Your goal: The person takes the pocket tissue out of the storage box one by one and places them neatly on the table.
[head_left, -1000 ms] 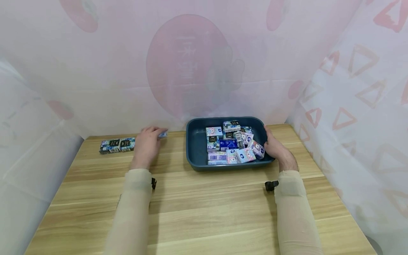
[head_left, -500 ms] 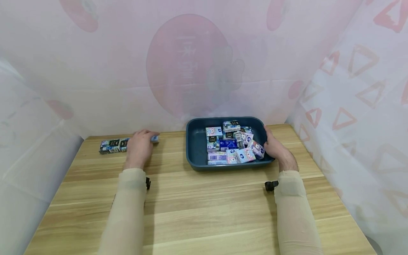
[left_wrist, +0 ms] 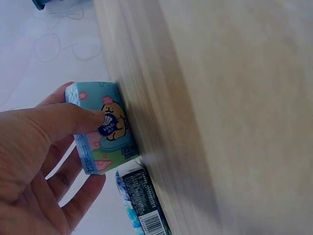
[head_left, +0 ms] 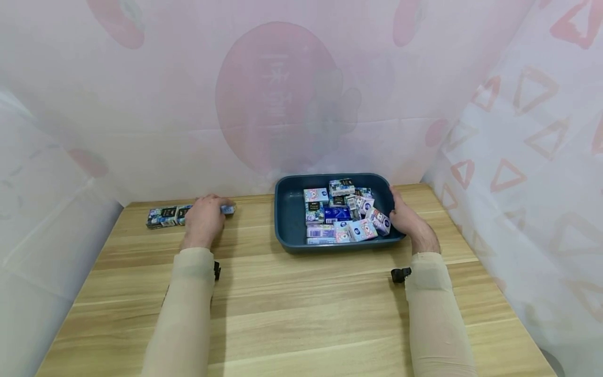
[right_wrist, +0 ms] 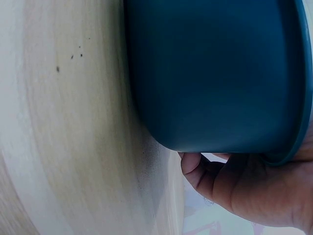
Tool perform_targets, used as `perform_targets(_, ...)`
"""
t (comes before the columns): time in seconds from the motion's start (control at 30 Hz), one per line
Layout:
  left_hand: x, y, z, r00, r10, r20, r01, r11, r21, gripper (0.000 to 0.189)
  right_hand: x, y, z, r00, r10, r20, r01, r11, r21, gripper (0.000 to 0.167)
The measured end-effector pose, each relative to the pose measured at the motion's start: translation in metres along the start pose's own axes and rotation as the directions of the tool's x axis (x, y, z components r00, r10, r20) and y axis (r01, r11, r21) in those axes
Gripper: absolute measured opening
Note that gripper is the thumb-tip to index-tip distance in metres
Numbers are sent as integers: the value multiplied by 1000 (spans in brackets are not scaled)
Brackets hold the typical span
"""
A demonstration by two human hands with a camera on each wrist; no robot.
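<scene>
My left hand (head_left: pixel 204 220) pinches a light-blue pack of tissues (left_wrist: pixel 113 142) with a cartoon dog on it, thumb on its front and fingers behind. The pack stands on the table at the right end of a row of dark floral tissue packs (head_left: pixel 162 216). In the left wrist view the neighbouring tissue pack (left_wrist: pixel 143 198) lies right against or very near it. My right hand (head_left: pixel 411 222) grips the right end of a dark-blue basin (head_left: pixel 291 209), its curled fingers at the outer wall; part of that hand is hidden by the rim in the right wrist view.
Inside the basin lie several tissue packs, among them a deep-blue pack (head_left: pixel 336 213) and a purple-and-white pack (head_left: pixel 379 221). A wooden table (head_left: pixel 306 309) carries everything. Behind it hangs a printed white-and-pink cloth (head_left: pixel 188 104), with more cloth at both sides.
My left hand has moved left with the light-blue tissue pack, bringing it to the end of the row. The right hand and the basin have stayed where they were.
</scene>
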State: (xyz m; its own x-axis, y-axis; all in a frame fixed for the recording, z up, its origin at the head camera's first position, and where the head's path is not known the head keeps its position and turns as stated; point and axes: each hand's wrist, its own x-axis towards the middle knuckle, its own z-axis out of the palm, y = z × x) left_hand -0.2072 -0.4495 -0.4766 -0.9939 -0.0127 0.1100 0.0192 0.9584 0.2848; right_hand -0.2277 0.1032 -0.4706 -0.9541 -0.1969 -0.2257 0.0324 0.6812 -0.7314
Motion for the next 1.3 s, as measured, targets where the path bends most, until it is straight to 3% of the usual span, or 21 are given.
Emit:
perform_targets(0.33, 3, 3, -1, 998, -15, 61, 14, 1000, 17, 42, 0, 1, 0, 1000, 5, -4, -5, 1000, 3, 87)
perform_targets(0.6, 3, 6, 0, 998, -32, 60, 30, 999, 28, 40, 0, 0, 0, 1000, 6, 0, -6, 1000, 6, 88)
perform_targets(1.3, -4, 17, 4, 998, 1, 58, -1, 1000, -3, 38, -2, -3, 0, 1000, 16, 1, -16, 1000, 15, 87)
